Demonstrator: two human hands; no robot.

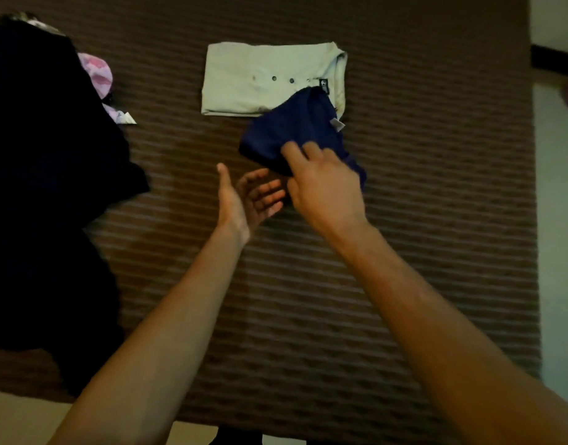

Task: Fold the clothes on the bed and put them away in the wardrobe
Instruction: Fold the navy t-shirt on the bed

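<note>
Both forearms reach over a brown striped bedspread. Left hand is spread, palm up, holding nothing; right hand pinches a folded navy garment. That overlaps a folded beige button shirt further out. Dark clothes pile and pink fabric sit left; pale floor runs along the right.

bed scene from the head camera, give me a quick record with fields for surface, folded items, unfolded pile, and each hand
surface: brown striped bedspread
folded: pale button shirt, lying flat
in hand: navy garment, overlapping the pale shirt's near corner
unfolded pile: dark clothes at left, pink garment peeking out behind
right hand: grips the navy garment
left hand: open, palm up, holds nothing
</note>
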